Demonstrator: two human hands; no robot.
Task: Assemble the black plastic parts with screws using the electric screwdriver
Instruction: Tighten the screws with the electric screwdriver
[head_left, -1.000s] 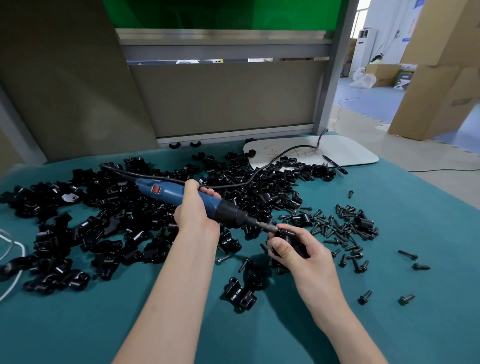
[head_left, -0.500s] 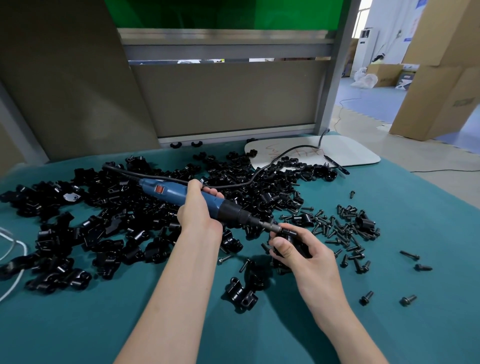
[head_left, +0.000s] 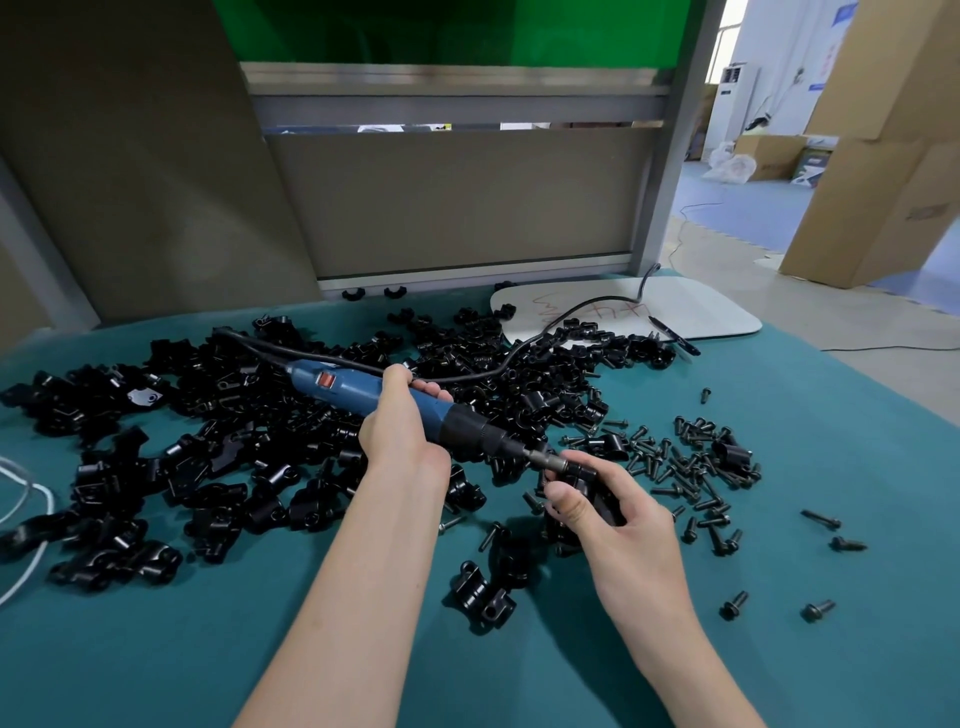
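The teal table (head_left: 779, 649) lay under everything. Tall cardboard boxes (head_left: 883, 156) stood on the floor to my right, and I could not see what was in them. The pile of black parts (head_left: 249, 447) sprawled loose over the left and middle of the table, in no tray or bin, and reached back to a white board (head_left: 711, 312) at the far edge. My left hand (head_left: 402, 436) was wrapped round the blue screwdriver (head_left: 358, 387), which slanted down to the right, its cable (head_left: 519, 348) trailing over the pile and across the board. My right hand (head_left: 618, 525) was closed on one part (head_left: 597, 493), thumb in front, just above the table, with the bit (head_left: 545, 460) touching its top. Just right of that hand the screws (head_left: 696, 467) lay in a loose heap on the table, a few strays well apart. A joined pair (head_left: 480, 592) sat near my wrists.
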